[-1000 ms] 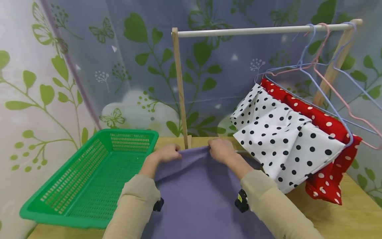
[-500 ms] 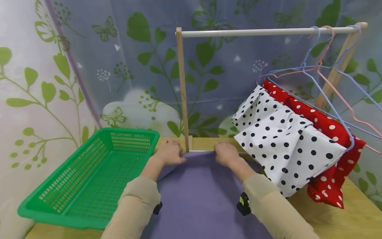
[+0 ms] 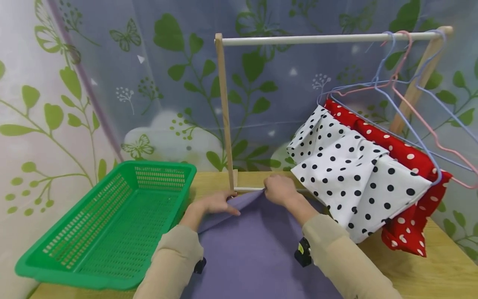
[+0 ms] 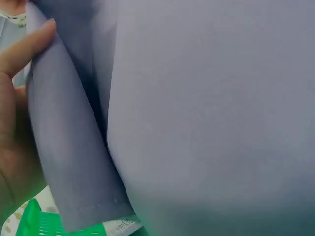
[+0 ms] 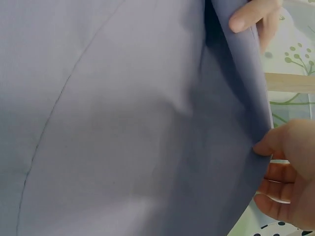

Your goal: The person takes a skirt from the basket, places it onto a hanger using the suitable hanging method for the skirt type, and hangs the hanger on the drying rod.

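Observation:
A purple cloth hangs from both hands over the table's middle, with a stitched seam showing in the right wrist view. My right hand pinches its upper edge between thumb and fingers, near the rack's lower bar. To the left, my left hand holds the same edge, the thumb on the near side of a folded-over strip and the fingers behind it. That thumb lies along the fold in the left wrist view. The edge slants up from the left hand to the right. Most of the left fingers are hidden by cloth.
A green plastic basket stands on the wooden table at the left. Behind the hands is a rack with a white rail. Blue and pink hangers carry a white dotted cloth and a red dotted cloth at the right.
My left hand has shifted slightly down and nearer, its thumb now stretched out over the cloth. The upper edge, nearly level one second ago, slopes down to the left. My right hand keeps its grip.

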### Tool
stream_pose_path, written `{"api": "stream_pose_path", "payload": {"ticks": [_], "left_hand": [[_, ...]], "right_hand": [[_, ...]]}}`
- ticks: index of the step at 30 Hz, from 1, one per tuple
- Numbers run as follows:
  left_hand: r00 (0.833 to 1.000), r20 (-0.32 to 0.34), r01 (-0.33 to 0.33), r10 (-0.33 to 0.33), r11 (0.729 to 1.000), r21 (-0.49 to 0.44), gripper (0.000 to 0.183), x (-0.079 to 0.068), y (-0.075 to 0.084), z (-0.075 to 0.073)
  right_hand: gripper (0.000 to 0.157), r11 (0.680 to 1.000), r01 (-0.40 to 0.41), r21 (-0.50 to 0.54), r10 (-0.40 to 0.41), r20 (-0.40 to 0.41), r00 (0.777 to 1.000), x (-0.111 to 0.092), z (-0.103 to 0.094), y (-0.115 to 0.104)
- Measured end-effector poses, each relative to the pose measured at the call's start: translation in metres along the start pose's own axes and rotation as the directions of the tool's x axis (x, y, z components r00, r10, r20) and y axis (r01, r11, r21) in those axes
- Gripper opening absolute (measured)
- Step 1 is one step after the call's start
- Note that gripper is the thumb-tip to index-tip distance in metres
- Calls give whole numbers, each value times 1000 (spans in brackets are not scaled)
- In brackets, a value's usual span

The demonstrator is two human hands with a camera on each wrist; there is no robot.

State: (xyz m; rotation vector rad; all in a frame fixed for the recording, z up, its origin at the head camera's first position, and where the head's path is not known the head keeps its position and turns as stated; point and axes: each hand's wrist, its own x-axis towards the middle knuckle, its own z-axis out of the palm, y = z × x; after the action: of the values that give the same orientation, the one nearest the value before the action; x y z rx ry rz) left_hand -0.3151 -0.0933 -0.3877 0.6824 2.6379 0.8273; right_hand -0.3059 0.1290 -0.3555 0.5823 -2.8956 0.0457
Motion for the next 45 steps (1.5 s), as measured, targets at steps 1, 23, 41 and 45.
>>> {"api": "stream_pose_path", "payload": {"ticks": [1, 23, 41, 45], "left_hand": [[1000, -10, -12, 13, 999, 36, 61, 0, 0, 0], [807, -535, 318, 249, 581, 749, 23, 6, -3, 14], [913, -386, 235, 129, 608, 758, 27, 8, 1, 21], [917, -394, 264, 67, 638, 723, 41, 6, 3, 23]], "right_hand": [[9, 1000, -5, 0, 5, 1, 1000, 0, 0, 0], [10, 982, -190, -8, 190, -62, 980, -6, 34, -2], [16, 996, -76, 43, 71, 104, 992, -9, -2, -27], [17, 1000, -6, 9, 5, 87, 996, -14, -23, -40]]}}
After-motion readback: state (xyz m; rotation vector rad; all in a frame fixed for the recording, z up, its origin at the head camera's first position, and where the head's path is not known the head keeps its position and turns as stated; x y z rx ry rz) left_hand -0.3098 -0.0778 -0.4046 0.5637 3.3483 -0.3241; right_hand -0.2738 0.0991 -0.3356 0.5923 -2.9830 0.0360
